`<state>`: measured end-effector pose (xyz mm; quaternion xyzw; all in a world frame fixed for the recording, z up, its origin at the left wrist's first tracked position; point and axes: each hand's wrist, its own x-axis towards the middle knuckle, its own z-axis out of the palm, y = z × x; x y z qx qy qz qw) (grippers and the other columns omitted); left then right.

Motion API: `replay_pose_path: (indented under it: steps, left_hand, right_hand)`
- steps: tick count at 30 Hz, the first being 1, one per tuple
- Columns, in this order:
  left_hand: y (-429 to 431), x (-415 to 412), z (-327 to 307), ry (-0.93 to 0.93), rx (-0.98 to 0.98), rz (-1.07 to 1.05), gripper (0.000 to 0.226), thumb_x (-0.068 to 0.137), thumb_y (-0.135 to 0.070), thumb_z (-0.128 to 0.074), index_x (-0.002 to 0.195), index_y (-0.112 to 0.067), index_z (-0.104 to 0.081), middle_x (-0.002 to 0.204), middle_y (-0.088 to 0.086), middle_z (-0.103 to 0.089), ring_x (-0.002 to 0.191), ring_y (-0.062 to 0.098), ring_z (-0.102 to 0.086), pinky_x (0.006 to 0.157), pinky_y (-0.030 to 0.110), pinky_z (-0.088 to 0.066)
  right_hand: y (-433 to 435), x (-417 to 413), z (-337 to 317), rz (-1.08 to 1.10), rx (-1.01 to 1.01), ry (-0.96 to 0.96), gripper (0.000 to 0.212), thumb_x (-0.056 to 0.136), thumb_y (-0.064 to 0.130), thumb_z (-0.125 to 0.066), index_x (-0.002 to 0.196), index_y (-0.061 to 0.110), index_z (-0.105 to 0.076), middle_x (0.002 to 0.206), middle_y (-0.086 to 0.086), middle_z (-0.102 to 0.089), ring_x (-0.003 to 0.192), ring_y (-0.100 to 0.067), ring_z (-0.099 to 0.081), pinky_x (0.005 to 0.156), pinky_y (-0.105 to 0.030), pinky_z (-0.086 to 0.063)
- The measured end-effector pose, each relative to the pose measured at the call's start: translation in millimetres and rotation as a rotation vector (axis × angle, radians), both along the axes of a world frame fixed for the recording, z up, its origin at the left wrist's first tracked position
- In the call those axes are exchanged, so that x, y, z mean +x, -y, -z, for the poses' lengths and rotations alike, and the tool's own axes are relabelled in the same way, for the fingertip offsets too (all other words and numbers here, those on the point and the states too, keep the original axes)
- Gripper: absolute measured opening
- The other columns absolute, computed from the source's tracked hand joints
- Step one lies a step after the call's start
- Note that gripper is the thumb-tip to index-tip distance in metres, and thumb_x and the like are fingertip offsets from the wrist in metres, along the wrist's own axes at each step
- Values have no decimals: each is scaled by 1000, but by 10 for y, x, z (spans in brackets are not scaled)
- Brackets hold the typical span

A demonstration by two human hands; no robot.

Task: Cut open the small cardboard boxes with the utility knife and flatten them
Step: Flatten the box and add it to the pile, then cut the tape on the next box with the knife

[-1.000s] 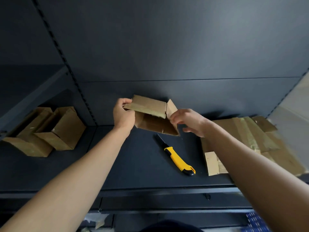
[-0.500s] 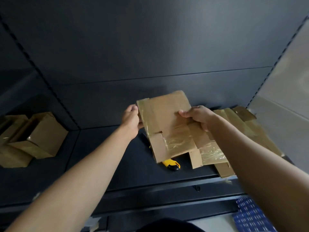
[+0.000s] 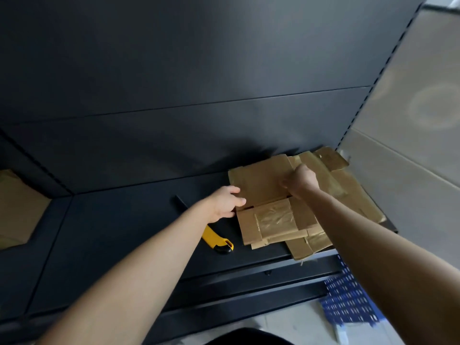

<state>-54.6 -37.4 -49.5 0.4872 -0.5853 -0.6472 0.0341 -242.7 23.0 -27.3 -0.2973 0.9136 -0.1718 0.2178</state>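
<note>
Both bare forearms reach forward and down over the dark shelf point(image 3: 119, 235), the left one from the lower left and the right one from the lower right. The left hand point(image 3: 225, 202) lies palm down with its back to the camera. Its fingers point(image 3: 238, 190) are only loosely bent, relaxed rather than clenched, and their tips rest on the left edge of the flattened box point(image 3: 258, 185). The right hand point(image 3: 300, 181) sits on the middle of that same box, wrist raised, its fingers point(image 3: 286, 183) curled in tight like a fist. Whether they pinch the cardboard or merely press on it cannot be told, since the knuckles hide the grip. The flattened box lies spread between the two sets of fingers, its plain panel beyond the fingertips and its taped flaps point(image 3: 273, 219) on the near side of them, toward the wrists. It rests on top of a pile of flattened cardboard point(image 3: 353, 195), which spreads out past the right fingers to the far right end of the shelf. The utility knife point(image 3: 215, 239) lies on the shelf just beneath the left wrist, on the near side of the left fingers and untouched. Its yellow handle points toward the shelf's front edge and its dark end point(image 3: 180, 201) shows beyond the forearm. Far to the left of the left fingers, an uncut box point(image 3: 17, 207) shows at the picture's edge.
</note>
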Motion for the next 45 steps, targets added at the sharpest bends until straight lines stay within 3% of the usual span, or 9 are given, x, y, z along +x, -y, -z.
replay_pose_path:
  steps: [2, 5, 9, 18, 23, 28, 35, 41, 45]
  left_hand:
    - [16, -44, 65, 49, -103, 0, 55, 93, -12, -58, 143, -12, -36, 147, 15, -35, 121, 22, -48, 92, 33, -45]
    - [99, -26, 79, 117, -299, -70, 47, 94, -14, -57, 138, -12, -43, 144, 12, -41, 123, 23, -47, 100, 35, -43]
    - [248, 228, -58, 133, -514, -224, 32, 93, -14, -56, 126, -12, -55, 132, 8, -53, 117, 21, -53, 90, 24, -40]
    - [393, 1954, -443, 485, -935, -488, 28, 96, -13, -50, 124, -14, -53, 125, 5, -52, 107, 22, -55, 84, 33, -48]
    - [517, 3057, -485, 704, -964, -625, 29, 96, -14, -48, 123, -5, -52, 126, 15, -50, 112, 32, -49, 92, 40, -42]
    - [608, 3891, -322, 913, -911, -632, 48, 92, -21, -55, 136, -7, -41, 147, 17, -23, 134, 37, -22, 111, 45, -22]
    - [746, 4457, -107, 894, -772, -548, 75, 92, -24, -58, 151, -19, -11, 155, 12, -9, 143, 32, -2, 112, 52, -17]
    - [924, 4713, -33, 1055, -808, -592, 68, 85, -36, -65, 144, -33, -31, 152, 16, -8, 139, 39, -9, 111, 51, -14]
    - [1006, 4840, -20, 959, -804, -599, 41, 87, -26, -60, 127, -32, -53, 141, 15, -38, 130, 38, -31, 99, 45, -30]
  right_hand:
    - [47, 5, 0, -29, 80, -158, 54, 86, 12, -57, 136, 6, -37, 134, -14, -45, 125, -33, -41, 102, -43, -33]
    - [206, 107, -98, -164, -29, -271, 46, 84, 6, -52, 129, 10, -44, 134, -12, -43, 127, -33, -35, 103, -45, -27]
    - [512, 546, -256, -479, -156, -318, 38, 92, 28, -55, 126, 12, -49, 131, -10, -48, 124, -30, -38, 101, -42, -27]
    - [1075, 2152, -425, -1070, -312, -555, 44, 94, 36, -50, 132, 13, -47, 132, -6, -47, 126, -27, -37, 105, -39, -22]
    - [1237, 2965, -407, -1180, -301, -514, 45, 95, 38, -50, 132, 14, -48, 133, -5, -46, 127, -25, -35, 106, -38, -22]
    - [1359, 3615, -343, -1227, -287, -469, 46, 95, 38, -50, 134, 14, -47, 136, -5, -44, 129, -25, -34, 107, -38, -22]
    - [1404, 4119, -185, -1229, -254, -407, 47, 95, 37, -50, 136, 14, -44, 137, -5, -43, 129, -26, -32, 106, -40, -24]
    - [1433, 4237, -104, -1191, -248, -405, 44, 95, 35, -51, 134, 14, -46, 138, -5, -42, 129, -28, -31, 105, -42, -26]
    - [1425, 4322, -58, -1184, -236, -397, 43, 95, 34, -50, 133, 13, -47, 137, -6, -42, 128, -29, -31, 104, -42, -27]
